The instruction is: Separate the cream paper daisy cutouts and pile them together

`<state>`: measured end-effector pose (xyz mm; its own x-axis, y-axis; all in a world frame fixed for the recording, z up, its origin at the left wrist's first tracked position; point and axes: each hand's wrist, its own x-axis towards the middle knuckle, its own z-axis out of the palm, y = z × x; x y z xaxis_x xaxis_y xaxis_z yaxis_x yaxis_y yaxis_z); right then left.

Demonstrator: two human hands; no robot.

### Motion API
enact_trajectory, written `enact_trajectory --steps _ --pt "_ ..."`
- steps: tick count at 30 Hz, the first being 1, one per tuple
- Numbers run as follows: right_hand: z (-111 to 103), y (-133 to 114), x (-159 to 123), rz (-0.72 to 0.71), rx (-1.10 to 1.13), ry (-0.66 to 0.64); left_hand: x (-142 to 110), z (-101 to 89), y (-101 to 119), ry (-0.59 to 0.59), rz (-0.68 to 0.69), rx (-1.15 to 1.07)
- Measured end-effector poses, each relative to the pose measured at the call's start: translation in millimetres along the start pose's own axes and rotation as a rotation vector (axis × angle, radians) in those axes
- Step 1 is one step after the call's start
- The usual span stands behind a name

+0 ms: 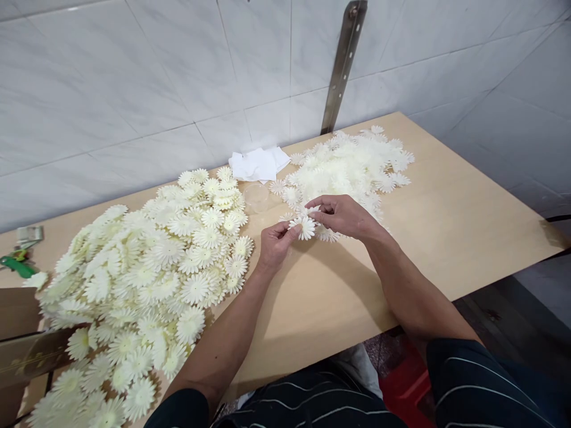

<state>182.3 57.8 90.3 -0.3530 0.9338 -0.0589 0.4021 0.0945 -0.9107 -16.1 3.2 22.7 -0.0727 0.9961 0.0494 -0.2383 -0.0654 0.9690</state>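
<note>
My left hand (273, 242) and my right hand (344, 215) meet over the middle of the wooden table (446, 238). Between their fingertips they pinch a white daisy-shaped flower piece (305, 226). A large heap of finished white daisies (151, 279) lies to the left of my left hand. A flatter pile of pale cream petal pieces (348, 169) lies just behind my right hand.
A crumpled white cloth or paper (259, 163) lies by the tiled wall, with a small clear cup (256, 196) in front of it. A green-handled tool (18, 264) rests at the far left. A metal strip (343, 65) runs up the wall.
</note>
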Motion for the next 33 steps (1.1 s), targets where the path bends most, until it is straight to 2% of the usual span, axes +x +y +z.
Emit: enact_trajectory --steps 6,12,16,23,27,33 --pt "-2 3 1 0.006 -0.029 -0.011 -2 -0.5 2 -0.05 -0.051 -0.068" --pt "-8 -2 -1 0.066 -0.03 0.089 2 -2.9 1 0.017 -0.064 -0.05" --pt "-10 -3 -1 0.043 -0.032 0.125 3 -1.0 1 0.015 -0.063 -0.054" --pt "-16 -1 2 0.006 0.054 0.264 4 -1.2 3 0.014 -0.085 -0.085" --pt "-32 0 11 -0.018 0.084 0.365 4 -1.1 5 0.01 -0.102 -0.1" --pt "-81 1 49 0.065 -0.136 0.582 3 0.0 9 0.037 -0.145 -0.088"
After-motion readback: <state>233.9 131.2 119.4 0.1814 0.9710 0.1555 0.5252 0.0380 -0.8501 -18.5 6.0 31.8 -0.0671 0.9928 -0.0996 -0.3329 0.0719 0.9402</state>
